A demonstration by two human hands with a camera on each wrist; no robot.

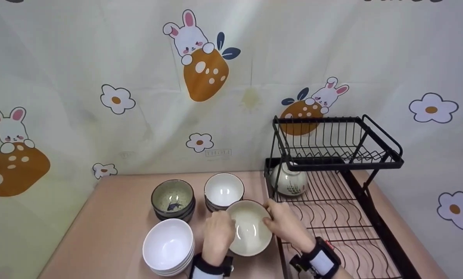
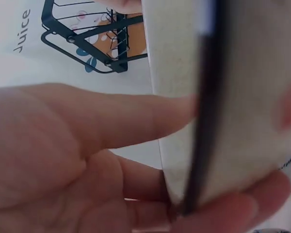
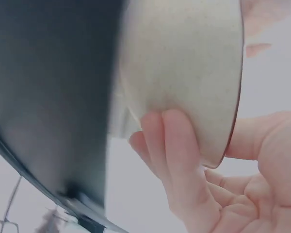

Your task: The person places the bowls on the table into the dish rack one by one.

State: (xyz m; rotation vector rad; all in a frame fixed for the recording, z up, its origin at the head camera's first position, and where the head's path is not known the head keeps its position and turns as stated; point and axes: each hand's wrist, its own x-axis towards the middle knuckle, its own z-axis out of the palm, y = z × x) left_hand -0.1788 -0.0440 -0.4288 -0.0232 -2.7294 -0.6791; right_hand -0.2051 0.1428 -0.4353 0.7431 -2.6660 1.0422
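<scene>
A cream bowl [image 1: 249, 234] with a thin dark rim is held between both hands, its inside facing the head camera. On its left side, my left hand [image 1: 219, 232] grips the rim; the left wrist view shows the thumb [image 2: 136, 114] on the inner side and fingers underneath. My right hand [image 1: 287, 224] holds the opposite side, with fingers [image 3: 177, 141] against the outer wall [image 3: 189, 63] in the right wrist view. Behind the held bowl stands a stack of white bowls with dark rims [image 1: 223, 190], partly overlapped by it.
White bowls [image 1: 168, 246] are stacked at front left, green speckled bowls [image 1: 173, 197] behind them. On the right stands a black two-tier dish rack [image 1: 344, 166]. An upturned pale bowl [image 1: 291, 182] sits at the back left of its lower tier. A patterned curtain [image 1: 150, 128] hangs behind the table.
</scene>
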